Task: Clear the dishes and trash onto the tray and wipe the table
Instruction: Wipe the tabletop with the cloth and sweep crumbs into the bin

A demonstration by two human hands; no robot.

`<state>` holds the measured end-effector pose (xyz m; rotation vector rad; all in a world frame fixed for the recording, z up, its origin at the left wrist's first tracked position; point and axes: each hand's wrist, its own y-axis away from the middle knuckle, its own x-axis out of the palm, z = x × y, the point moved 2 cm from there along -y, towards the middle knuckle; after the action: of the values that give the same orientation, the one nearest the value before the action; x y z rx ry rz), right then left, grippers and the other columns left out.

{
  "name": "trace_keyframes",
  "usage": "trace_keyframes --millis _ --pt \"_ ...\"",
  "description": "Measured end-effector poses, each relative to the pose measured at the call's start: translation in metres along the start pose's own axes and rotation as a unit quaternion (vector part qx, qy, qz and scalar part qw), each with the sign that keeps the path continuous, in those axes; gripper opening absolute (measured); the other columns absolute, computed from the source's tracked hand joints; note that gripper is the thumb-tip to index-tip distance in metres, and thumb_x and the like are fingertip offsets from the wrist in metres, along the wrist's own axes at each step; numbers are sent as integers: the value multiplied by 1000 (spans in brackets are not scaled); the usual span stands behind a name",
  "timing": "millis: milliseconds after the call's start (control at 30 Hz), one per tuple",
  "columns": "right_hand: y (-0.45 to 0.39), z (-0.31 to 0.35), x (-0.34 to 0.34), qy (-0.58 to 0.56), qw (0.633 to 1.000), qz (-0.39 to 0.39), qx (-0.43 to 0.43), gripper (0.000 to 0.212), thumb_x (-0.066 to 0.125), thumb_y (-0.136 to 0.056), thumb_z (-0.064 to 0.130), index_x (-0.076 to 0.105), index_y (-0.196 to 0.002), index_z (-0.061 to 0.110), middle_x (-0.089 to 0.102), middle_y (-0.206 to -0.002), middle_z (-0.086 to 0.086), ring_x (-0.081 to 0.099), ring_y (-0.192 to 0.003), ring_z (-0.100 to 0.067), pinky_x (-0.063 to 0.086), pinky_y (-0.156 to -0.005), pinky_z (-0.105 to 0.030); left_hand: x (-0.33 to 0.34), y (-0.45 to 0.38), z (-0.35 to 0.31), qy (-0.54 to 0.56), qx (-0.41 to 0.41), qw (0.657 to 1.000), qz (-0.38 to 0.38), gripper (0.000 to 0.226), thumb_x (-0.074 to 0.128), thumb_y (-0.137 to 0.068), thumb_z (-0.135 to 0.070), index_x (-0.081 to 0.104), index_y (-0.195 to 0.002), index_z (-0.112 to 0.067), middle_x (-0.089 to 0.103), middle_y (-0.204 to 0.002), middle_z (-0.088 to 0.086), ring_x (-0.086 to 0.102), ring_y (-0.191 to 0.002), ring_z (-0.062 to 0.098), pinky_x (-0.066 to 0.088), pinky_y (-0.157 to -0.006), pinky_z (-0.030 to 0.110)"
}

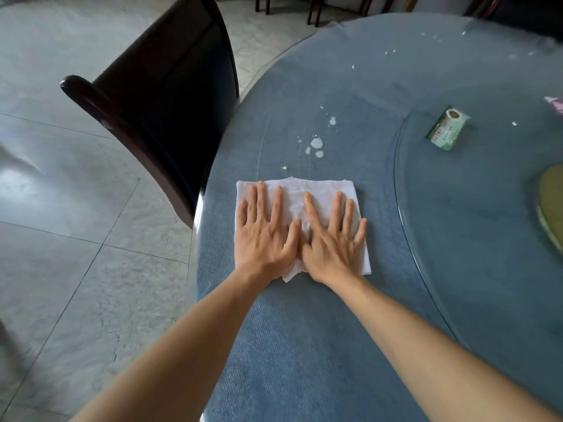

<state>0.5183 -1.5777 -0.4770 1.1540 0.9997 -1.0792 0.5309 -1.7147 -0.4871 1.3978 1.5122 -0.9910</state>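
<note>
A folded white cloth (316, 190) lies flat on the round blue table (304, 345) near its left edge. My left hand (265, 233) and my right hand (333, 239) press down on it side by side, fingers straight and spread, thumbs touching. Just beyond the cloth sit white liquid drops (316, 144) and a few small crumbs (285, 168). More white specks (353, 67) dot the far side of the table.
A glass turntable (457, 214) covers the table's right part, with a green packet (447, 131) on it and a yellow-green item (551, 208) at the right edge. A dark wooden chair (158, 95) stands at the table's left. Tiled floor (61, 208) lies beyond.
</note>
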Motion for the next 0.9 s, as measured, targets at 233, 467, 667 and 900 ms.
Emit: trace_keyframes --millis 233,467,667,900 --pt "-8 -4 -12 -8 997 74 -26 76 26 -98 70 -9 -161 45 -25 -167 -19 -26 -154 -38 -12 -119 -67 -4 2 -5 -11 -30 999 -6 69 3 -97 -47 -1 -161 -22 -7 -169 11 -10 -156 22 -7 -125 40" --pt "-9 -7 -4 -52 997 -8 -60 97 2 -73 77 6 -163 41 -20 -169 -17 -23 -156 -29 -18 -118 -63 8 7 -17 8 -114 992 -44 60 13 -104 -41 -1 -161 -31 -5 -170 3 -12 -155 19 -6 -125 42" --pt "-19 -4 -2 -47 998 -25 -30 93 -1 -74 78 2 -162 47 -17 -171 -13 -19 -157 -26 -18 -120 -59 7 -8 -16 5 -113 993 -41 57 12 -105 -41 -1 -160 -35 -6 -170 0 -14 -155 17 -6 -125 42" --pt "-38 2 -1 -38 998 -41 -7 91 1 -79 78 3 -163 43 -11 -171 -17 -16 -158 -29 -18 -119 -62 7 -29 -12 1 -102 994 -24 56 9 -106 -39 -3 -160 -33 -10 -169 0 -17 -154 17 -10 -124 39"
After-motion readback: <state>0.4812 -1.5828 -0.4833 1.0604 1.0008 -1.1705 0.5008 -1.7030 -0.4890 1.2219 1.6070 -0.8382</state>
